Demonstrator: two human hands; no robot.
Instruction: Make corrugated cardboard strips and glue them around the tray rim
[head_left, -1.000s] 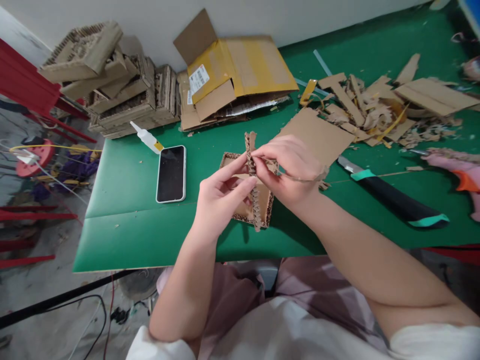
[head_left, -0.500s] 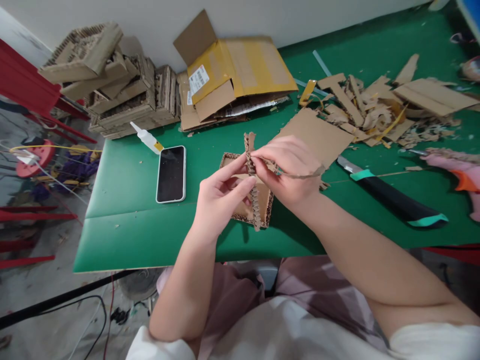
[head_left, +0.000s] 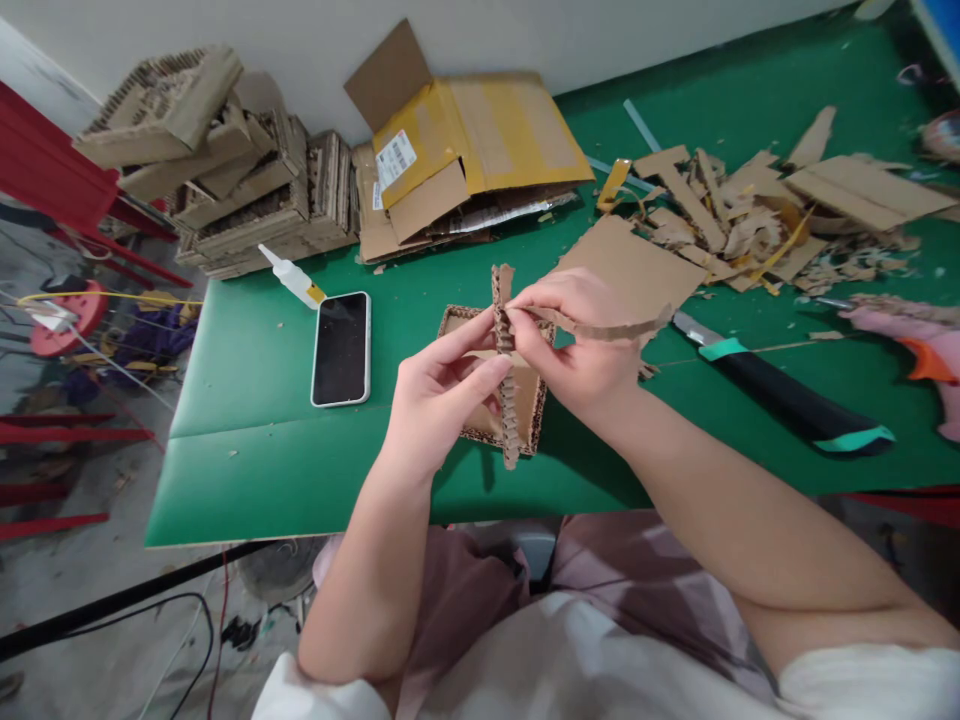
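My left hand (head_left: 439,390) grips a narrow corrugated cardboard strip (head_left: 510,415) between thumb and fingers, and the strip stands roughly lengthwise to me. My right hand (head_left: 581,335) pinches a thin torn paper strip (head_left: 619,329) at its left end, beside the corrugated strip. The paper's free end trails to the right over my right hand. Beneath both hands lies a shallow cardboard tray (head_left: 538,420) with corrugated walls, partly hidden by my fingers.
A phone (head_left: 341,349) and glue bottle (head_left: 291,277) lie left. Stacked cardboard pieces (head_left: 247,215) and a yellow-taped box (head_left: 487,135) stand behind. Rightward are a flat cardboard sheet (head_left: 622,265), scraps (head_left: 750,215), a knife (head_left: 795,395) and a pink glue gun (head_left: 900,335).
The free end of the paper strip has swung up and right, and more of it shows. My right hand has shifted slightly; both hands keep their grips.
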